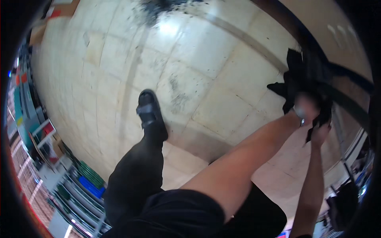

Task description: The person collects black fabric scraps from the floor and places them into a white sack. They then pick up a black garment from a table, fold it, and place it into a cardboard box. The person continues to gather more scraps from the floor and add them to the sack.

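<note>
Far left, shelves (pixel 47 158) full of bright boxes curve along the edge of the room. Next comes a leg in dark trousers, its foot in a black sandal (pixel 150 113) with a grey strap, flat on the floor (pixel 119 51). The floor is made of big pale square tiles, shiny, with dark specks and a black smudge at the top. To the right, the left hand (pixel 306 108) is closed on a soft black cloth (pixel 298 81), which hangs crumpled in the air by a dark rail (pixel 349 73). The right hand (pixel 320 133) sits just below, its fingers closed on the cloth's lower edge. A band shows on the left wrist.
</note>
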`<act>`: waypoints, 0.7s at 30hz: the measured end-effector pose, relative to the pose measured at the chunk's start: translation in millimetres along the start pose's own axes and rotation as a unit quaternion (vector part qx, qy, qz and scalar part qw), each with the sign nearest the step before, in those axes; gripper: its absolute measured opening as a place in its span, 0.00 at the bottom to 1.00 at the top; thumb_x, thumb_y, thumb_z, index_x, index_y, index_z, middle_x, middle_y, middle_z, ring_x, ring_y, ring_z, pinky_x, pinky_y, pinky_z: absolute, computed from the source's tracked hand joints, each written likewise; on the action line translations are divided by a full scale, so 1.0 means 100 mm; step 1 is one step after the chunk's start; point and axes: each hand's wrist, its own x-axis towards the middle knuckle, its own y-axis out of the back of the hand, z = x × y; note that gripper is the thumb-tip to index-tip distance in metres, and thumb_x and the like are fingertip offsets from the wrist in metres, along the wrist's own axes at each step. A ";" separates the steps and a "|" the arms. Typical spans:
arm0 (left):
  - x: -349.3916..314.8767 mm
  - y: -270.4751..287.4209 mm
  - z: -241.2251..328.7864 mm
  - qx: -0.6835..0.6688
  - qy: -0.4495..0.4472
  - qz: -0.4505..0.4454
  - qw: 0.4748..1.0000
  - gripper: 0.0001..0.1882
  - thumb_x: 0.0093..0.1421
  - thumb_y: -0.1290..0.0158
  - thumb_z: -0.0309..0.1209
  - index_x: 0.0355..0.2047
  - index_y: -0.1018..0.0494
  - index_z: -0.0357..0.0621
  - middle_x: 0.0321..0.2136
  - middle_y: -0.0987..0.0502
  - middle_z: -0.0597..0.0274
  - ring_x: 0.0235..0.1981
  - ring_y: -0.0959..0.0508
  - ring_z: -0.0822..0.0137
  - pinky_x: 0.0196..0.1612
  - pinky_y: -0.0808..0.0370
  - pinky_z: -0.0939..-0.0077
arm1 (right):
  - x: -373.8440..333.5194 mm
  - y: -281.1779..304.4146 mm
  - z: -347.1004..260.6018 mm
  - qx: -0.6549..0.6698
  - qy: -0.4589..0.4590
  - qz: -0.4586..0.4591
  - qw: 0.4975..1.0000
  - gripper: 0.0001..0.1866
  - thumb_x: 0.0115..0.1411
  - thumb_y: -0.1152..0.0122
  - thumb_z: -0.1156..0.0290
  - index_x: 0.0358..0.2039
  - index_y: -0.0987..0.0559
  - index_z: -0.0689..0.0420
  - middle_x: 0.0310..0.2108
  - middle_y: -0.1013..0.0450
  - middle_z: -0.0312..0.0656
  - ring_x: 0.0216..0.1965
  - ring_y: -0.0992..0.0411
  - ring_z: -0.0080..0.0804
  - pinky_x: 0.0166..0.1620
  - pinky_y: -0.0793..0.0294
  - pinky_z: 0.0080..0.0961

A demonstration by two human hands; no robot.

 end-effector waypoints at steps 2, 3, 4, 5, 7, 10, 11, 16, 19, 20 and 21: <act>-0.55 0.59 0.28 -0.059 0.021 0.074 0.995 0.18 0.59 0.49 0.36 0.51 0.25 0.58 0.53 0.28 0.48 0.56 0.30 0.49 0.55 0.36 0.44 | -0.29 0.35 -0.09 0.034 -0.001 -0.008 0.999 0.34 0.62 0.42 0.75 0.66 0.42 0.69 0.59 0.36 0.64 0.60 0.36 0.60 0.63 0.37 0.46; -0.85 0.83 0.32 -0.095 0.040 0.087 0.991 0.18 0.59 0.49 0.34 0.51 0.25 0.58 0.53 0.28 0.48 0.56 0.29 0.49 0.54 0.36 0.44 | -0.50 0.53 -0.39 0.096 0.000 -0.023 0.995 0.33 0.63 0.42 0.74 0.65 0.43 0.72 0.59 0.36 0.64 0.61 0.37 0.59 0.63 0.38 0.45; -1.15 1.11 0.34 -0.107 0.062 0.083 0.989 0.19 0.58 0.48 0.34 0.52 0.26 0.58 0.53 0.28 0.48 0.55 0.29 0.49 0.53 0.35 0.44 | -0.69 0.79 -0.74 0.151 0.006 -0.009 0.988 0.32 0.63 0.43 0.75 0.65 0.42 0.71 0.61 0.37 0.63 0.63 0.38 0.57 0.65 0.40 0.44; -1.45 1.40 0.38 -0.116 0.086 0.081 0.986 0.20 0.57 0.47 0.33 0.52 0.27 0.58 0.53 0.29 0.49 0.54 0.29 0.49 0.51 0.34 0.44 | -0.85 1.05 -1.11 0.210 0.016 0.002 0.978 0.32 0.63 0.44 0.76 0.65 0.42 0.71 0.62 0.39 0.63 0.65 0.40 0.55 0.67 0.43 0.43; -2.10 1.94 0.41 -0.073 0.139 0.106 0.982 0.22 0.56 0.46 0.31 0.53 0.28 0.57 0.53 0.29 0.49 0.54 0.29 0.49 0.50 0.33 0.47 | -1.16 1.65 -1.96 0.248 -0.014 -0.064 0.967 0.35 0.63 0.45 0.78 0.68 0.45 0.69 0.65 0.42 0.59 0.66 0.42 0.52 0.69 0.47 0.41; -3.08 2.90 0.47 -0.055 0.218 0.113 0.968 0.25 0.53 0.43 0.28 0.53 0.28 0.56 0.51 0.29 0.49 0.52 0.29 0.50 0.49 0.32 0.52 | -1.49 2.04 -2.84 0.348 0.062 -0.114 0.929 0.37 0.60 0.42 0.80 0.68 0.45 0.67 0.66 0.43 0.58 0.68 0.44 0.51 0.70 0.48 0.41; -3.39 3.23 0.49 -0.070 0.255 0.111 0.958 0.26 0.52 0.42 0.27 0.53 0.28 0.56 0.49 0.29 0.49 0.52 0.29 0.50 0.49 0.32 0.54 | -1.59 2.22 -3.30 0.370 0.054 -0.137 0.917 0.38 0.58 0.41 0.81 0.68 0.45 0.67 0.66 0.43 0.58 0.68 0.44 0.51 0.70 0.48 0.42; -4.58 4.26 0.27 -0.058 0.366 0.216 0.903 0.26 0.51 0.39 0.26 0.51 0.29 0.52 0.44 0.29 0.50 0.49 0.30 0.47 0.49 0.32 0.55 | -1.82 2.71 -5.04 0.340 0.185 -0.159 0.908 0.41 0.53 0.39 0.86 0.67 0.42 0.62 0.58 0.38 0.59 0.61 0.38 0.58 0.65 0.40 0.43; -5.01 4.66 -0.02 -0.011 0.362 0.311 0.878 0.21 0.54 0.39 0.28 0.50 0.28 0.49 0.42 0.29 0.48 0.47 0.30 0.45 0.46 0.31 0.54 | -1.84 2.93 -5.82 0.348 0.206 -0.209 0.890 0.42 0.53 0.39 0.86 0.68 0.41 0.54 0.51 0.36 0.57 0.56 0.34 0.59 0.60 0.35 0.43; -5.10 4.81 -0.10 -0.035 0.373 0.309 0.874 0.19 0.56 0.40 0.29 0.49 0.28 0.47 0.42 0.29 0.48 0.46 0.30 0.44 0.46 0.31 0.55 | -1.83 2.93 -6.01 0.351 0.211 -0.213 0.887 0.42 0.53 0.39 0.86 0.68 0.41 0.53 0.51 0.36 0.57 0.55 0.34 0.59 0.59 0.34 0.43; -5.15 4.97 -0.16 -0.061 0.387 0.289 0.873 0.19 0.56 0.40 0.30 0.49 0.28 0.48 0.43 0.29 0.48 0.46 0.30 0.45 0.46 0.31 0.54 | -1.80 2.93 -6.15 0.355 0.215 -0.216 0.884 0.42 0.53 0.39 0.86 0.68 0.41 0.53 0.51 0.36 0.57 0.55 0.34 0.59 0.59 0.34 0.43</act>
